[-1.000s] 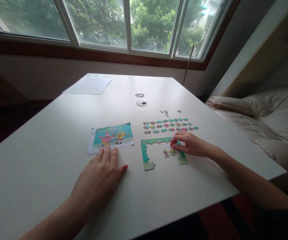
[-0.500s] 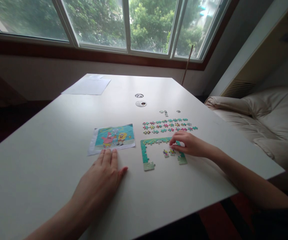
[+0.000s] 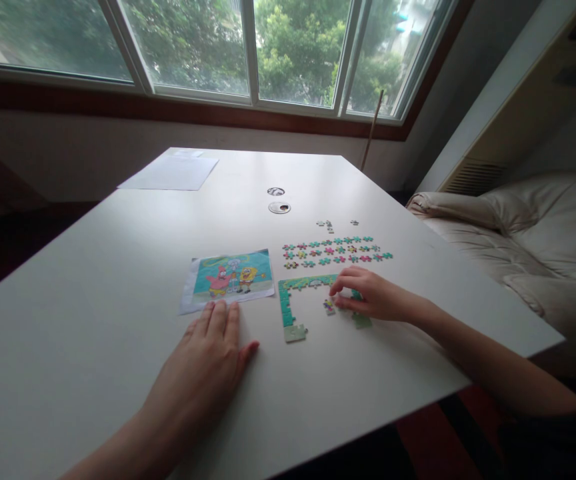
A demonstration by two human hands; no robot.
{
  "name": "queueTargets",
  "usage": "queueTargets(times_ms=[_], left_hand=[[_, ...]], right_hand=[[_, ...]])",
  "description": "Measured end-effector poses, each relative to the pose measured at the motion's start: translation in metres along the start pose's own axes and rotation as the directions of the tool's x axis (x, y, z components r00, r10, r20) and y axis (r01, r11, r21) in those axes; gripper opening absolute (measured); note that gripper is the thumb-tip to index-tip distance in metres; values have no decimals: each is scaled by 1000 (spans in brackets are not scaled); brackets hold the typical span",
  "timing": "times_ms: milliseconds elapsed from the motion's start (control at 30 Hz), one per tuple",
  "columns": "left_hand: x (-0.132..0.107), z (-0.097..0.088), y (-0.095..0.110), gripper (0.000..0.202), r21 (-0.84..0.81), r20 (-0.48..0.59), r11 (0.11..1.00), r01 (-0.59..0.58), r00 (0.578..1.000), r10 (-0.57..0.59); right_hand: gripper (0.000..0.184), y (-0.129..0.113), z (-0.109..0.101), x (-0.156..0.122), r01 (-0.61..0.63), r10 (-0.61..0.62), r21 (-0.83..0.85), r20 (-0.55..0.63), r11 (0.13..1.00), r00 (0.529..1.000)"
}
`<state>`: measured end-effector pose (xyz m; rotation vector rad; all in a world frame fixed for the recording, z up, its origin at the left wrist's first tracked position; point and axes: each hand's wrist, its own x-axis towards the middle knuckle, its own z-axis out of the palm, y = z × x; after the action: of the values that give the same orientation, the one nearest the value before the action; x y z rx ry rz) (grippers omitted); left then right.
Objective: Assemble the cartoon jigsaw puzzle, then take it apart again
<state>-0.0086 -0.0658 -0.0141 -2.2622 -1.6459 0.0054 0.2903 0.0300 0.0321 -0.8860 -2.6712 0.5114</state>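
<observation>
Gaping nearward, puzzle border (image 3: 304, 283), long axis crosswise

Left hand (image 3: 205, 357): one; right hand (image 3: 368, 295): one. Counter (image 3: 68, 320): one. SpongeBob print (image 3: 203, 287): one; cartoon figures (image 3: 221, 283) on it: three. Partial jigsaw border (image 3: 285, 310): one. Rows of jigsaw pieces (image 3: 329, 251): three; pieces per row too small to count surely. Round grommets (image 3: 274, 208): two. Window panes (image 3: 303, 53): four. Stick (image 3: 372, 130): one.

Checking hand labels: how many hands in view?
2. Left hand: flat at the picture's near edge. Right hand: over the right side of the puzzle border. No others show.
</observation>
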Motion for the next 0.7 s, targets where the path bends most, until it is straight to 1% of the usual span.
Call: queueTargets(times_ms=[133, 233, 300, 367, 433, 500, 600, 700], left_hand=[[0, 0, 0, 62, -18, 1, 1000, 9, 1000, -9], [0, -1, 0, 62, -34, 0, 999, 7, 1000, -7], [0, -4, 0, 61, -34, -21, 999, 5, 1000, -5], [0, -10, 1, 60, -31, -77, 999, -18, 997, 15], [0, -16, 5, 57, -48, -148, 996, -81, 986, 74], [0, -20, 11, 51, -92, -186, 979, -182, 969, 162], [-2, -23, 21, 46, -184, -185, 929, -322, 939, 289], [-2, -23, 28, 46, -271, -160, 890, -367, 929, 335]], right_hand=[[22, -5, 4, 0, -4, 4, 15, 25, 1000, 1000], [20, -7, 6, 0, -21, 20, 27, 29, 999, 999], [17, -8, 7, 1, -44, 43, 49, 33, 998, 999], [16, -8, 7, 2, -65, 63, 71, 38, 995, 997], [17, -10, 7, 3, -74, 71, 84, 39, 994, 997], [16, -13, 6, 4, -80, 77, 97, 36, 992, 996], [13, -21, 7, 5, -70, 67, 126, 27, 990, 997], [9, -32, 11, 5, -41, 40, 172, 9, 984, 999]])
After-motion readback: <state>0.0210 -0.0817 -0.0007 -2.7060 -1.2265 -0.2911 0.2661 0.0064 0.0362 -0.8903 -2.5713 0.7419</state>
